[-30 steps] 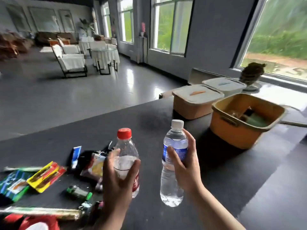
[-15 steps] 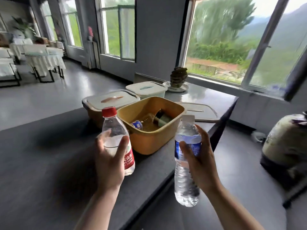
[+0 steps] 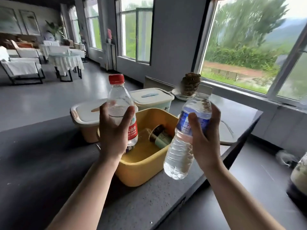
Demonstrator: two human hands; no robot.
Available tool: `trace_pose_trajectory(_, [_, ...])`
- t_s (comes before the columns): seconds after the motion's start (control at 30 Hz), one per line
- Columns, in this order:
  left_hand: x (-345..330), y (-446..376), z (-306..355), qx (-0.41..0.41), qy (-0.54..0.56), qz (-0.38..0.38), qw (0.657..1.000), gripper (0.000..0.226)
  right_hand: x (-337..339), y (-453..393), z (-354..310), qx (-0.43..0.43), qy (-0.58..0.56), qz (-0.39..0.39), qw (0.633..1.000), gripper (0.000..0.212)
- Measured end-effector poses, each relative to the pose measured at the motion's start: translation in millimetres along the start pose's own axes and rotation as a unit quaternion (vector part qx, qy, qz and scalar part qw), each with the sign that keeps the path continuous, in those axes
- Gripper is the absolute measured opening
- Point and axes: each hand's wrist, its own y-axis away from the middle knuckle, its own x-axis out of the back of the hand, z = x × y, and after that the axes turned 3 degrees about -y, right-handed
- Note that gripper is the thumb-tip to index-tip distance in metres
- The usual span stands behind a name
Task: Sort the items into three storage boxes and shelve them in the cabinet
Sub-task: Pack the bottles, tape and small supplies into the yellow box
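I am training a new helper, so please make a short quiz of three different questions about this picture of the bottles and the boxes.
1. True or false: the yellow box has its lid on.
2. Which bottle does the left hand hold? A) red-capped bottle B) blue-labelled bottle C) none
3. Fill in: behind the yellow box stand ___ closed boxes, the tan box and the white box.

Key: 1 false; 2 A, while the right hand holds the blue-labelled bottle; 3 two.
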Motion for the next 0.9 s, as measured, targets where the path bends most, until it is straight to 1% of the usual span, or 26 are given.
trace_pose_trajectory(0.1, [-16,-24,-23,0.019,-0.039,-0.061,0.997,0.067,-5,-35,22,0.019,-0.023,0.004,1.0,0.053])
trace_pose_trajectory(0.2, [-29,-42,-53,0.068,-0.052,-0.131,0.988,0.074,-9,-61,46,0.015,-0.057,0.009,0.998,0.057])
trace_pose_trajectory(0.27, [-34,-49,-68,0.081,-0.07,-0.147,0.983,0.07,-13,-75,60,-0.002,-0.085,0.007,0.996,0.054])
trace_pose_trajectory(0.33, [-37,-53,-78,0.084,-0.149,-0.167,0.971,0.061,-17,-86,74,-0.024,-0.117,0.0,0.993,0.054])
trace_pose_trajectory(0.4, [-41,-59,-86,0.09,-0.244,-0.198,0.945,0.055,-23,-95,89,-0.037,-0.134,-0.012,0.99,0.055])
trace_pose_trajectory(0.43, [-43,-62,-91,0.083,-0.3,-0.21,0.927,0.058,-26,-99,97,-0.042,-0.141,-0.021,0.989,0.054])
trace_pose_trajectory(0.53, [-52,-72,-107,0.066,-0.469,-0.249,0.845,0.074,-34,-109,115,-0.063,-0.177,-0.055,0.981,0.049])
trace_pose_trajectory(0.6, [-56,-77,-116,0.088,-0.525,-0.259,0.806,0.077,-36,-116,128,-0.073,-0.186,-0.107,0.974,0.055])
trace_pose_trajectory(0.67, [-57,-78,-123,0.118,-0.551,-0.258,0.785,0.079,-37,-123,140,-0.078,-0.191,-0.172,0.963,0.06])
trace_pose_trajectory(0.73, [-60,-78,-127,0.122,-0.58,-0.263,0.761,0.081,-40,-134,148,-0.082,-0.197,-0.256,0.943,0.055])
trace_pose_trajectory(0.77, [-61,-77,-128,0.114,-0.597,-0.267,0.748,0.082,-43,-139,152,-0.085,-0.2,-0.316,0.923,0.052])
trace_pose_trajectory(0.8, [-62,-77,-129,0.113,-0.609,-0.269,0.737,0.082,-46,-144,156,-0.086,-0.198,-0.389,0.895,0.052])
trace_pose_trajectory(0.83, [-61,-76,-129,0.111,-0.614,-0.263,0.736,0.081,-50,-148,161,-0.084,-0.186,-0.466,0.861,0.055])
trace_pose_trajectory(0.9, [-55,-72,-125,0.133,-0.597,-0.256,0.749,0.08,-58,-151,171,-0.069,-0.142,-0.591,0.791,0.064])
